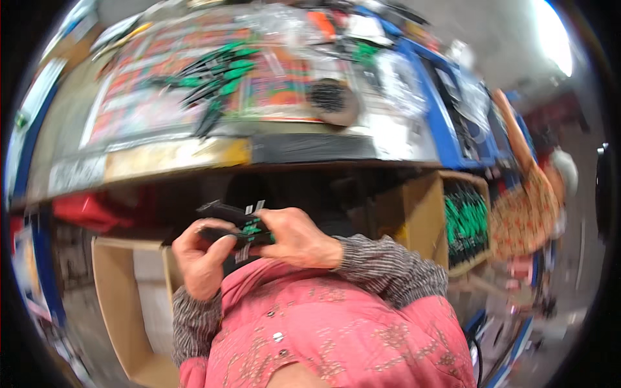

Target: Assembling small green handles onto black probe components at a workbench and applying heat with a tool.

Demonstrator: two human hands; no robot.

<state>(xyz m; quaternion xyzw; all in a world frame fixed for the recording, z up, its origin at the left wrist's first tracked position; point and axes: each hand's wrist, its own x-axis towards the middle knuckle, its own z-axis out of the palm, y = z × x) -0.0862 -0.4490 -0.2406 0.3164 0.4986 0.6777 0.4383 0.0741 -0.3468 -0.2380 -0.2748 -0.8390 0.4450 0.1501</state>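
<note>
Low in front of my pink jacket, both hands close around a small black-and-green handled piece [251, 227] with white marks or strips sticking out. Motion blur and my fingers hide its exact kind. My left hand [202, 260] pinches its left side between thumb and fingers. On the other side, my right hand [299, 238] grips it with the thumb underneath. Beyond them on the workbench lies a loose pile of similar black-and-green pieces [223, 72]. A round dish [348, 107] of small dark parts stands to the right of that pile.
The bench's front edge [310, 149] runs just beyond my hands. A cardboard box [424, 216] at right holds many green-and-black pieces; another cardboard box [116, 310] stands at lower left. A blue crate [447, 145] sits at the bench's right end. Another person [525, 216] is beyond it.
</note>
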